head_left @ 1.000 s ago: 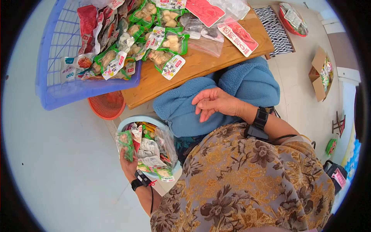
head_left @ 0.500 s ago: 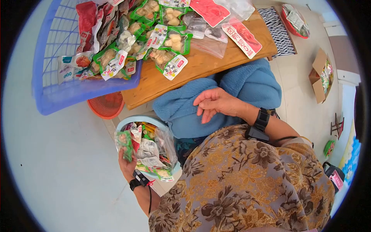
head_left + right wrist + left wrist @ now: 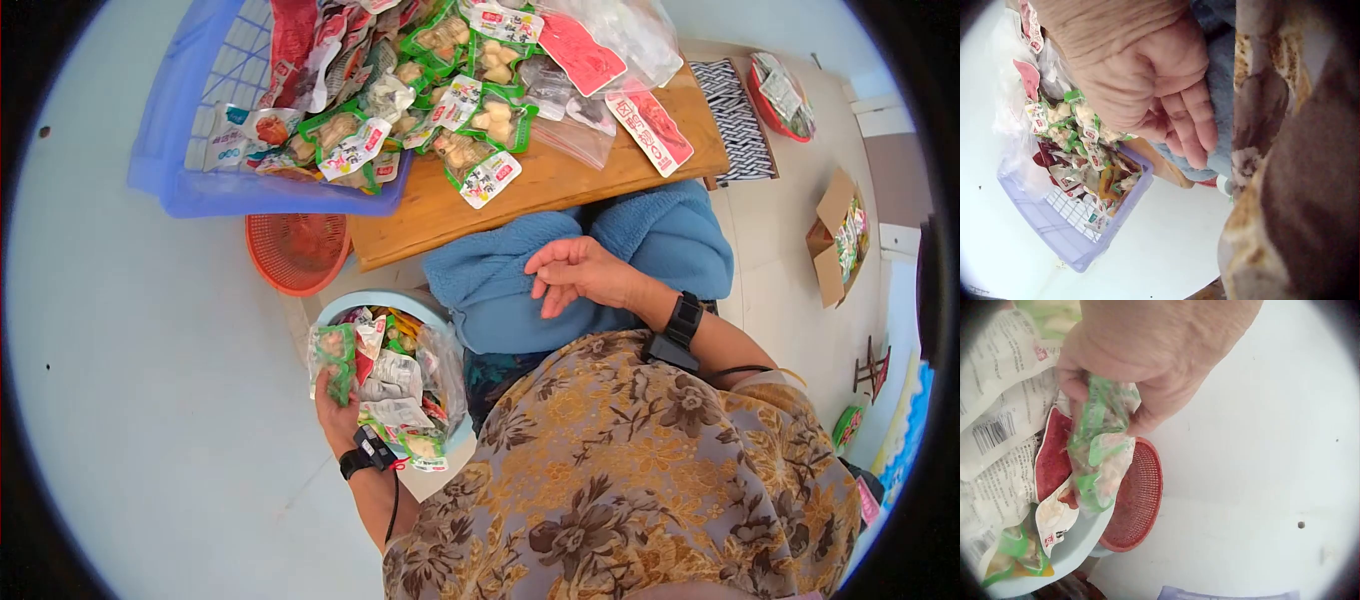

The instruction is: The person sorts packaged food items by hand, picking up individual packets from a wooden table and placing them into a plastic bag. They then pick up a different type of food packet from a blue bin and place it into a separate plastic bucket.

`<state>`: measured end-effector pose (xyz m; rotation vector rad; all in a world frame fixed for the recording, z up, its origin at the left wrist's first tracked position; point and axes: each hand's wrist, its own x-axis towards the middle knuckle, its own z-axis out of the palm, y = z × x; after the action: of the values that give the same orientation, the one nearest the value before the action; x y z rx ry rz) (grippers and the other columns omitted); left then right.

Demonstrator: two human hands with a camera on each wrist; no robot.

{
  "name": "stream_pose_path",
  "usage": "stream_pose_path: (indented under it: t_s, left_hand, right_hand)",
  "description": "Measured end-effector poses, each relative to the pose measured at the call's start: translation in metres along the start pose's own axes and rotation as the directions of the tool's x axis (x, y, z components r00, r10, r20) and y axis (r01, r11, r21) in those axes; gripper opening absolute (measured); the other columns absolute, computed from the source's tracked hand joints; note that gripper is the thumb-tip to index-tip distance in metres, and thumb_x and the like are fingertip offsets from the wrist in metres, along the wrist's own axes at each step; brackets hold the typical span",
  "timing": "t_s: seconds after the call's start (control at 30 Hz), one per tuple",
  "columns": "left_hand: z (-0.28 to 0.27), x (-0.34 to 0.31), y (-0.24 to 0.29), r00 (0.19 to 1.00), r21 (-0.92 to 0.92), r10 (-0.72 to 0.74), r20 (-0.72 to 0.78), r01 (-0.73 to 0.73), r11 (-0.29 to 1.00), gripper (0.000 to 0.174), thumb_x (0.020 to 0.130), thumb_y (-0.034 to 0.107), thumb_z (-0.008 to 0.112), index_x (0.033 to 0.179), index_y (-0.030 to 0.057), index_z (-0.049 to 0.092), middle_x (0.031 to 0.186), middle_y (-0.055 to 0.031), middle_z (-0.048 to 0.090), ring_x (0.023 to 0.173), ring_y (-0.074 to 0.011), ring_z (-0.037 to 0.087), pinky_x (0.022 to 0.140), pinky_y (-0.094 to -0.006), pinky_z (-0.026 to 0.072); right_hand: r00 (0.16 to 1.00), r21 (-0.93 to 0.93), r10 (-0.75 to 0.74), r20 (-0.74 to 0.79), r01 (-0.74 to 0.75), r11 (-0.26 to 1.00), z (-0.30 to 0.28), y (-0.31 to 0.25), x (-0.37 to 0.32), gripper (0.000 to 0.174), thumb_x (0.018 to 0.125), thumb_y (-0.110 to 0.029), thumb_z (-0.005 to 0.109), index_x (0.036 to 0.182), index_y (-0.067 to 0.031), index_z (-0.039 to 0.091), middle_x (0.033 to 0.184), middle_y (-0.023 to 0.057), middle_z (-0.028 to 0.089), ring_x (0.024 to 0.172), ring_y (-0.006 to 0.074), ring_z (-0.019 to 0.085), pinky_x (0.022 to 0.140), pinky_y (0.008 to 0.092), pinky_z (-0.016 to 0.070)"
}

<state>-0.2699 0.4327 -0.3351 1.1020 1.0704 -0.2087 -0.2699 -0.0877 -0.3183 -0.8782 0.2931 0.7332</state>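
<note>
At the left side of a light blue tub, the left hand pinches a clear packet with green edges. In the left wrist view the left hand has thumb and fingers around the top of that packet, which hangs over the tub's rim. Snack packets, white, red and green, fill the tub. The right hand is held over the blue fleece on the lap, its fingers loosely bent and nothing in them; the right wrist view shows its palm empty.
A wooden table bears a blue basket and many packets. Under the basket is a red colander. A cardboard box and a red basin stand at the right on the floor.
The head view has shifted, so the table and basket appear further right, the basket also higher. The left hand still holds the green-edged packet at the tub; the right hand stays over the lap.
</note>
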Motion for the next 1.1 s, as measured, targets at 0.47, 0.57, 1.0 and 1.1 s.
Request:
stream_pose_path:
  t_s: [0.47, 0.57, 1.0, 1.1]
  left_hand:
    - [0.009, -0.002, 0.004, 0.993, 0.125, 0.081, -0.081, -0.070, 0.990, 0.027, 0.085, 0.029, 0.071, 0.108, 0.0168, 0.063, 0.098, 0.0021, 0.066, 0.077, -0.0122, 0.061, 0.055, -0.0217, 0.0380]
    - [-0.008, 0.017, 0.003, 0.999, 0.019, 0.011, -0.034, -0.010, 1.000, 0.026, 0.087, 0.029, 0.072, 0.109, 0.0163, 0.064, 0.096, 0.0018, 0.067, 0.076, -0.0122, 0.061, 0.055, -0.0221, 0.0394]
    - [-0.029, 0.035, 0.009, 0.993, 0.187, 0.067, 0.092, -0.084, 0.979, 0.029, 0.091, 0.030, 0.071, 0.112, 0.0112, 0.066, 0.096, -0.0011, 0.068, 0.079, -0.0164, 0.064, 0.061, -0.0264, 0.0471]
    - [-0.009, 0.013, 0.013, 0.994, 0.259, 0.099, -0.044, -0.084, 0.962, 0.034, 0.089, 0.033, 0.073, 0.112, 0.0097, 0.066, 0.099, -0.0035, 0.068, 0.086, -0.0177, 0.064, 0.066, -0.0272, 0.0475]
  right_hand:
    - [1.000, -0.004, -0.023, -0.015, 0.023, 1.000, 0.002, 0.003, -0.001, 0.023, 0.095, -0.013, 0.060, 0.114, 0.0003, 0.059, 0.093, 0.0129, 0.069, 0.074, 0.0238, 0.072, 0.066, 0.0333, 0.0607]
    - [1.000, -0.005, -0.026, -0.015, 0.026, 1.000, 0.001, 0.004, 0.000, 0.023, 0.095, -0.013, 0.060, 0.114, 0.0000, 0.059, 0.093, 0.0128, 0.069, 0.074, 0.0236, 0.072, 0.066, 0.0330, 0.0607]
    - [0.999, -0.022, -0.039, -0.010, 0.039, 0.999, 0.002, 0.005, -0.002, 0.026, 0.096, -0.015, 0.060, 0.117, 0.0011, 0.058, 0.095, 0.0134, 0.068, 0.075, 0.0237, 0.072, 0.067, 0.0331, 0.0613]
    - [0.999, 0.003, -0.043, -0.005, 0.043, 0.999, 0.001, 0.006, -0.002, 0.026, 0.096, -0.015, 0.061, 0.116, 0.0010, 0.058, 0.096, 0.0138, 0.068, 0.076, 0.0238, 0.072, 0.067, 0.0333, 0.0614]
